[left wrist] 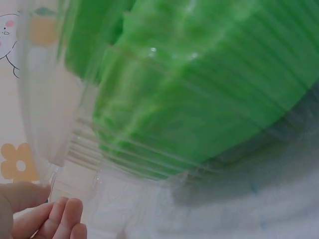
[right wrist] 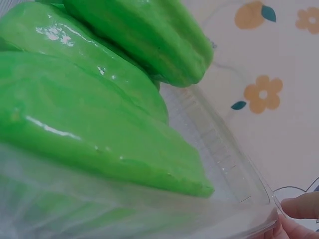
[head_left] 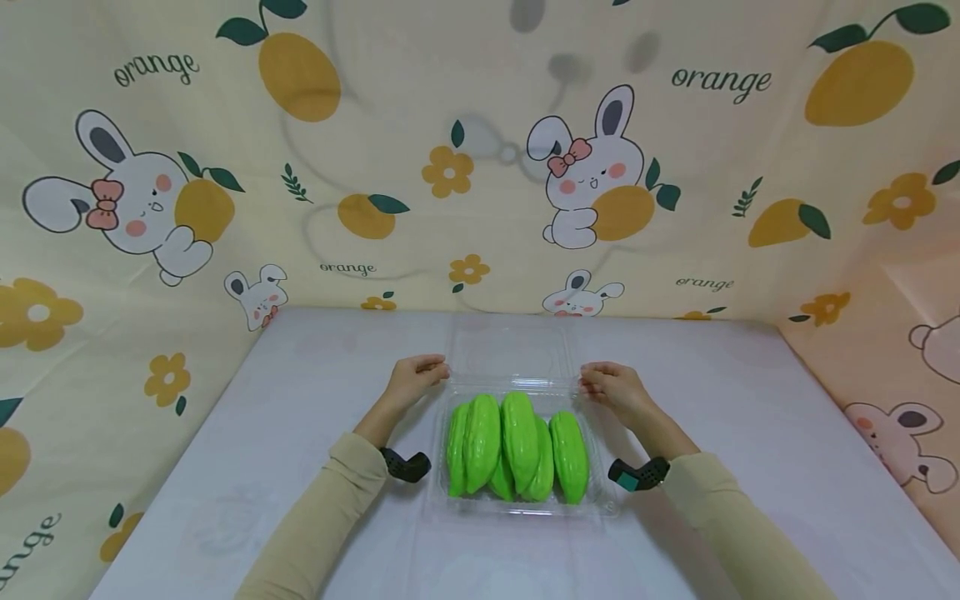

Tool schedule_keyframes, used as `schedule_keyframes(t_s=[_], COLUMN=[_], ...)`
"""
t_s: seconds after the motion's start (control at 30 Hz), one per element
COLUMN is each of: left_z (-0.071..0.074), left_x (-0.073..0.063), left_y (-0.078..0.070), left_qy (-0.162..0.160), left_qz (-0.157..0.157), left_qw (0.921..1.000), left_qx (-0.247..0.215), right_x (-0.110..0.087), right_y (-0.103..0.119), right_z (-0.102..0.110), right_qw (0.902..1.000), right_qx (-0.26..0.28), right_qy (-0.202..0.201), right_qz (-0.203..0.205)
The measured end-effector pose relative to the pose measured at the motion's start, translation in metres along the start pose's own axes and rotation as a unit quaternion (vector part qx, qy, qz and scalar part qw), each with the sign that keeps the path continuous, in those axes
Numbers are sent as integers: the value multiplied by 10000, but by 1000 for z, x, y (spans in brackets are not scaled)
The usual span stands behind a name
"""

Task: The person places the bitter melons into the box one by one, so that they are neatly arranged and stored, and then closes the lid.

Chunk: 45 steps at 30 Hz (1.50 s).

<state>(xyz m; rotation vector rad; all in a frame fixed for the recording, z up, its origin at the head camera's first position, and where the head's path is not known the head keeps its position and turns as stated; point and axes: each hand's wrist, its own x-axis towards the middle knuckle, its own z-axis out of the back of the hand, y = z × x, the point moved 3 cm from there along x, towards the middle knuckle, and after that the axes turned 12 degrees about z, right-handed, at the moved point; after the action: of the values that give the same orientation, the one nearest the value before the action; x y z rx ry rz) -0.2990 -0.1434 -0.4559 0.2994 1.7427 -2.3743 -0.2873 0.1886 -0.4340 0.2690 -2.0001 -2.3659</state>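
Observation:
A clear plastic clamshell box (head_left: 525, 509) lies on the table with its lid (head_left: 513, 346) tipped back, away from me. Several glossy green, ridged, gourd-shaped pieces (head_left: 520, 433) lie side by side in the base. At the box's far left corner, near the hinge, my left hand (head_left: 412, 380) pinches the plastic edge between thumb and fingers. The far right corner is pinched by my right hand (head_left: 615, 387); the right wrist view shows its thumb (right wrist: 302, 205) on the rim. Through the box wall, the left wrist view shows a green piece (left wrist: 164, 109) close up.
The white table (head_left: 247, 467) extends on both sides of the box. Behind it hangs a cream cloth (head_left: 405, 108) printed with rabbits, oranges and flowers, which also covers the left and right sides. Each wrist wears a black band (head_left: 406, 465).

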Motion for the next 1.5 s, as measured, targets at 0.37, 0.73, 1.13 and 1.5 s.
schedule_keyframes(t_s=[0.37,0.73,1.13,1.5], left_z=[3,6,8,14], left_x=[-3,-6,-9,-11], left_y=[-6,-11,-18,-35], left_qy=[39,-122,37,-68], left_qz=[-51,-241,-352,-897], left_qw=[10000,9996,9994,9959], left_qx=[37,100,-33,28], right_x=[1,0,-2,-7], right_y=[5,10,11,14], right_z=[0,1,2,1], right_qw=[9999,9989,9953,9893], right_qx=[-90,-373,-723,-969], right_qy=[-119,-271,-328,-426], right_qz=[84,95,561,1005])
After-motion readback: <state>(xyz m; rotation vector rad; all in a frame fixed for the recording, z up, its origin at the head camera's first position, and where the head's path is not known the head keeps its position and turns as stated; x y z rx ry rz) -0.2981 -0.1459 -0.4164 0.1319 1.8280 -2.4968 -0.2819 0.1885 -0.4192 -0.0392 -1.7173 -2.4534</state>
